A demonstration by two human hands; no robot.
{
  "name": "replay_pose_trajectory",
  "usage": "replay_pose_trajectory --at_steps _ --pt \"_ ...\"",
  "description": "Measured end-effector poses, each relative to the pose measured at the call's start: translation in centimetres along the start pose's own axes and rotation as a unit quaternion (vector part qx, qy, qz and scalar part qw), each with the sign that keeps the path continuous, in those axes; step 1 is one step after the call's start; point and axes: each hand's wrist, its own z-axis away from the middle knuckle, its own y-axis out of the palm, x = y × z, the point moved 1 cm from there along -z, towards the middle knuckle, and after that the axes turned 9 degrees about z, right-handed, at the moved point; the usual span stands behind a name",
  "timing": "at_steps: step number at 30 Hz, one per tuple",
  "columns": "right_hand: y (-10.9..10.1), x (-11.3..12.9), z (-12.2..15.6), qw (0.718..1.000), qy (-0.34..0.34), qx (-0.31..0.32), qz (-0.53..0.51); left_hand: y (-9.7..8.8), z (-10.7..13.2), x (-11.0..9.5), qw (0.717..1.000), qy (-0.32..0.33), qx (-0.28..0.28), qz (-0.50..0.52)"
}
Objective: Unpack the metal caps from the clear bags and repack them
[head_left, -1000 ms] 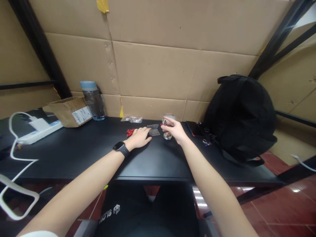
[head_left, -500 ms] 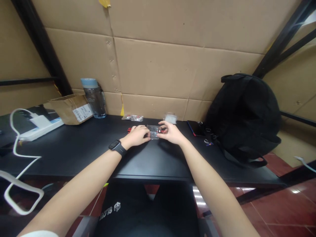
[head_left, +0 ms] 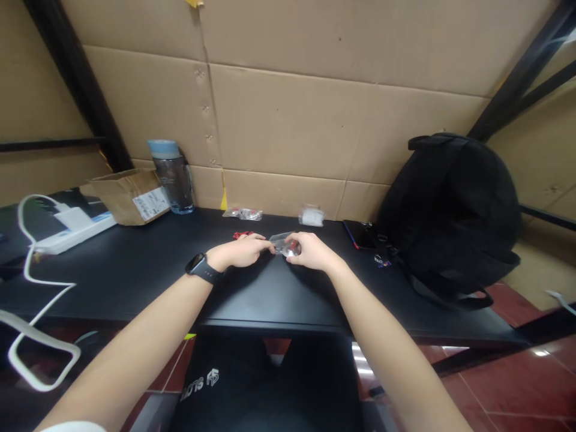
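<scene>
Both my hands meet over a small clear plastic bag (head_left: 282, 242) near the back of the black table (head_left: 135, 270). My left hand (head_left: 240, 250), with a black watch on its wrist, pinches the bag's left edge. My right hand (head_left: 311, 251) is closed on the bag's right side, where a small red and silver part (head_left: 292, 246) shows between the fingers. A few small red pieces (head_left: 239, 235) lie just behind my left hand.
A black backpack (head_left: 454, 210) stands at the right with a dark phone (head_left: 357, 234) beside it. Two small clear bags (head_left: 243, 213) (head_left: 311, 216) lie by the cardboard wall. A water bottle (head_left: 173, 177), an open carton (head_left: 128, 195) and a white power strip (head_left: 74, 231) sit at the left.
My right hand came down from beside a small silver piece and closed on the clear bag. My left hand went from flat on the table to pinching the bag's edge.
</scene>
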Motion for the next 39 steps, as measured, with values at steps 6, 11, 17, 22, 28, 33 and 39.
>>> replay_pose_trajectory --at_steps 6,11,17,22,28,33,39 --pt "0.4 0.2 0.0 0.998 0.053 0.007 0.016 0.1 -0.2 -0.5 1.0 0.02 0.012 -0.002" --pt "1.0 0.5 -0.4 0.997 0.065 -0.023 0.041 0.0 -0.2 -1.0 0.999 0.006 0.023 -0.027" --pt "2.0 0.6 -1.1 0.995 0.084 -0.038 0.037 0.1 -0.3 -0.4 1.0 -0.003 0.027 -0.016" --pt "2.3 0.4 -1.3 0.994 0.07 -0.075 0.05 0.1 -0.4 -0.2 1.0 0.012 0.024 -0.004" --pt "2.2 0.8 -1.0 0.997 -0.023 -0.059 -0.035 -0.1 -0.4 0.1 0.996 0.088 0.019 0.026" --pt "2.3 0.8 -1.1 0.996 -0.049 -0.062 -0.045 -0.1 -0.4 0.0 0.992 0.117 0.017 0.044" --pt "2.5 1.1 -1.2 0.996 -0.018 -0.087 0.008 0.0 -0.4 -0.5 0.994 0.104 0.015 0.019"
